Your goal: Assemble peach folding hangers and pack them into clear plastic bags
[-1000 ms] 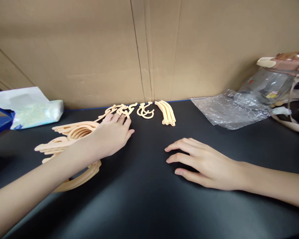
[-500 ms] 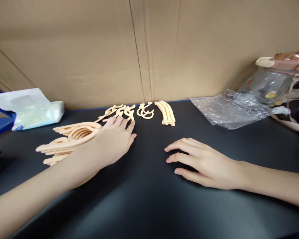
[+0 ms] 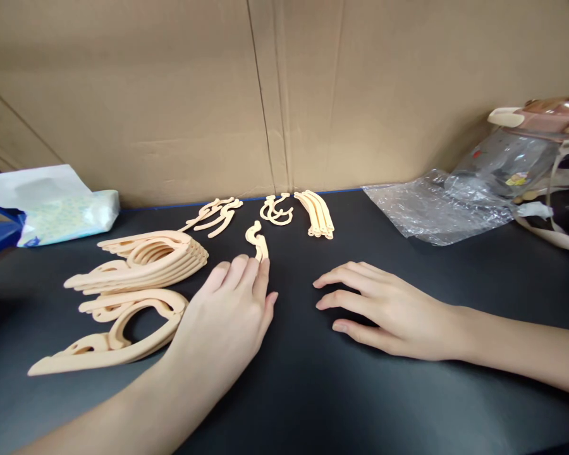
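Note:
My left hand [image 3: 227,319] lies flat on the black table [image 3: 313,392], fingers stretched out, their tips on the near end of a small peach plastic hook piece [image 3: 256,240]. My right hand [image 3: 384,309] rests palm down to the right, fingers spread, holding nothing. Left of my left hand is a stack of peach hanger bodies [image 3: 146,262], with two more hanger bodies [image 3: 114,325] lying in front of it. Along the back lie more hook pieces [image 3: 215,215], round hooks [image 3: 275,210] and a bundle of curved bars [image 3: 317,216].
A cardboard wall [image 3: 284,95] closes off the back. A pack of tissues [image 3: 61,208] sits at the far left by a blue edge. At the right lie a crumpled clear plastic bag [image 3: 436,208] and a clear bottle with a pink lid [image 3: 521,151].
My left hand has pulled back toward me from the hook pieces at the rear, sliding one hook piece with it. The hanger stacks are now uncovered. My right hand has stayed still.

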A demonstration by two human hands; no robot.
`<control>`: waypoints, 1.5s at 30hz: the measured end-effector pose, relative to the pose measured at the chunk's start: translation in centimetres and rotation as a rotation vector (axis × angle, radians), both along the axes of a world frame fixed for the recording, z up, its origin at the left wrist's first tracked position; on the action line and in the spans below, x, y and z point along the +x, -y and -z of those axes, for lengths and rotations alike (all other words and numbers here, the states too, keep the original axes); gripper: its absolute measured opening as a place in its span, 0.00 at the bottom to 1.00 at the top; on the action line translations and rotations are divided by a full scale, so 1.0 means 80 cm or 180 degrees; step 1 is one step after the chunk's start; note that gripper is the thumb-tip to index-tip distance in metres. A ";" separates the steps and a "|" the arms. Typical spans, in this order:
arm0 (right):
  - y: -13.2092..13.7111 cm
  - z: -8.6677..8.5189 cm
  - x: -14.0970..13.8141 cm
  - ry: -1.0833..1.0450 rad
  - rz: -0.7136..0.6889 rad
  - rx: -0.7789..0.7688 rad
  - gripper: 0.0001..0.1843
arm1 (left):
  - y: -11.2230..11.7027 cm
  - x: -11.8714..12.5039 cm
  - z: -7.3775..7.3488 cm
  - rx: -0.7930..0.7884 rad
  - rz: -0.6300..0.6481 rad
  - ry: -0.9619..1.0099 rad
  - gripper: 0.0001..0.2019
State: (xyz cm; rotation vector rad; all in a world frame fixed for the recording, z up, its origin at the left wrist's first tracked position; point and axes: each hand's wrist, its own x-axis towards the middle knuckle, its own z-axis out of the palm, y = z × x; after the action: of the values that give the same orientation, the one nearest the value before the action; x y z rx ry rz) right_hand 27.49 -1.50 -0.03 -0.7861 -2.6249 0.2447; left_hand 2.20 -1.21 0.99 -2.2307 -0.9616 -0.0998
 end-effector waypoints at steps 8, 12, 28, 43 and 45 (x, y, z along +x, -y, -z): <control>0.000 0.000 0.000 0.0013 -0.0010 0.0037 0.12 | 0.025 0.004 0.001 -0.0333 0.0501 0.0454 0.18; 0.001 -0.002 0.000 0.0065 -0.0018 0.0064 0.12 | 0.020 -0.002 0.006 -0.0323 0.0723 0.0512 0.16; -0.132 -0.038 -0.066 0.0912 0.0712 0.1399 0.13 | 0.022 -0.025 0.013 -0.0762 0.1089 0.0725 0.13; -0.166 -0.033 -0.103 0.1166 0.0808 0.1140 0.13 | 0.017 -0.027 0.017 -0.1433 0.0858 0.1507 0.12; -0.167 -0.033 -0.099 0.1095 0.0826 0.1173 0.14 | 0.017 -0.028 0.016 -0.1473 0.0895 0.1487 0.12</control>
State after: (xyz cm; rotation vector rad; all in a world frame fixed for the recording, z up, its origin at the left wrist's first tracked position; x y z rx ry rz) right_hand 19.56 11.84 2.58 -1.0958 -2.7112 -0.4722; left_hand 0.00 -2.56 -0.30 -2.8382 -0.9715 -0.6020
